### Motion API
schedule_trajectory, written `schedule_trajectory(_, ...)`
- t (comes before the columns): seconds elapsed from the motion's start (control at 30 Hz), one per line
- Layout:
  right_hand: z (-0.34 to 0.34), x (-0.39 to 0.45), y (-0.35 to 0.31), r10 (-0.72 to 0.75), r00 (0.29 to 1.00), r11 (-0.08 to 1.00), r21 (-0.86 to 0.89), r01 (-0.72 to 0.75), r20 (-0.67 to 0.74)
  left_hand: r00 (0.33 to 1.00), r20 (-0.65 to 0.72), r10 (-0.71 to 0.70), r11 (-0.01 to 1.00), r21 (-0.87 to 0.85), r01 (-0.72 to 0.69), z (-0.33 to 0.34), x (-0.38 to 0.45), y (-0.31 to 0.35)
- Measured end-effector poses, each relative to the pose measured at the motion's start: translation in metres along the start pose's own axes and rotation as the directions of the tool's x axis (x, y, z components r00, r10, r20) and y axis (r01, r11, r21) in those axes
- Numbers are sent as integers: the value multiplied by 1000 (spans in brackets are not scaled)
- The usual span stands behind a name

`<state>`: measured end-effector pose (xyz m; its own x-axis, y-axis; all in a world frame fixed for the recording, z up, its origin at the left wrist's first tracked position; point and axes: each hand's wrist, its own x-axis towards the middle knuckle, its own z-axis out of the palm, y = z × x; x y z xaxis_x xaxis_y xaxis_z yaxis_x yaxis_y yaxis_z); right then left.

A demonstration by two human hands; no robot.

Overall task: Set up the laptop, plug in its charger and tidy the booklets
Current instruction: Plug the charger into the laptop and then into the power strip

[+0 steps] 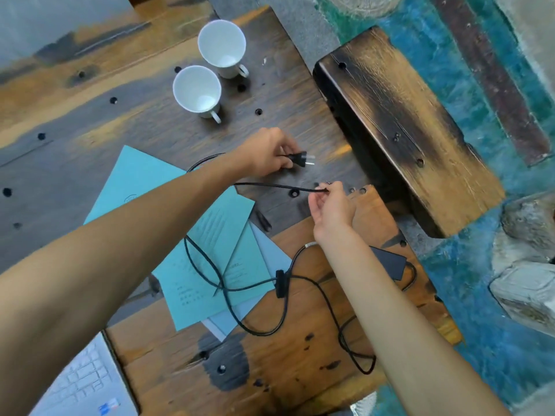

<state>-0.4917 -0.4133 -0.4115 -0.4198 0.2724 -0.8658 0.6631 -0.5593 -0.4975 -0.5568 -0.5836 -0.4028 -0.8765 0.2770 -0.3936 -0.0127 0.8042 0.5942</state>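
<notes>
My left hand [264, 154] grips the black two-pin charger plug [301, 159], pins pointing right, just above the wooden table [300, 349]. A little nearer, my right hand [330, 205] pinches the black charger cable [270, 186] between thumb and fingers. The cable loops back over several teal booklets [207, 265] fanned out untidily at the table's middle and runs to the black power brick [390, 261], partly hidden behind my right forearm. A white open laptop [87, 382] shows its keyboard at the bottom left corner.
Two white cups [222, 46] [196, 90] stand at the back of the table. A dark wooden bench [402, 121] stands close along the table's right side. The floor [468, 265] beyond is teal, with pale rocks [528, 265] at the right.
</notes>
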Motion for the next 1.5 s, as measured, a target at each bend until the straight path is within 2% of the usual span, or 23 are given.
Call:
schedule_trajectory(0.13, -4, -34, -11, 62, 986, 996, -67, -52, 153, 982, -143, -127, 987, -113, 111, -32, -60, -14)
schedule_trajectory(0.27, -4, -74, -13, 90, 956, 982, -186, -37, 281, 931, -240, -275, 946, -241, 217, -48, -133, -23)
schedule_trajectory(0.47, -2, -132, -6, 95, 900, 975, -223, 3, 425, 830, -350, -434, 851, -463, 249, -44, -255, -24)
schedule_trajectory(0.67, -7, -180, 18, 82, 862, 960, -273, 67, 501, 681, -380, -626, 711, -637, 298, -7, -366, -35)
schedule_trajectory(0.8, -9, -202, 48, 96, 815, 896, -406, 179, 571, 515, -413, -751, 589, -771, 242, 28, -433, -44)
schedule_trajectory(0.9, -8, -217, 76, 66, 805, 821, -490, 292, 589, 406, -387, -828, 489, -852, 184, 59, -480, -53)
schedule_trajectory(1.0, -7, -230, 104, -20, 778, 725, -527, 443, 627, 350, -296, -889, 375, -909, 184, 92, -517, -64)
schedule_trajectory(1.13, -11, -233, 143, -131, 619, 449, -511, 733, 774, 305, -196, -932, 260, -947, 188, 123, -553, -74)
schedule_trajectory(1.23, -12, -229, 167, -126, 466, 207, -436, 876, 876, 324, -209, -923, 297, -922, 250, 134, -565, -76)
schedule_trajectory(1.3, -11, -225, 185, -82, 418, 110, -409, 906, 905, 341, -247, -907, 352, -888, 294, 136, -567, -78)
schedule_trajectory(1.4, -9, -219, 214, -8, 420, 11, -420, 908, 908, 362, -313, -878, 448, -804, 392, 138, -564, -87)
schedule_trajectory(1.5, -4, -210, 246, 46, 435, -62, -432, 900, 899, 415, -356, -837, 534, -698, 478, 138, -554, -103)
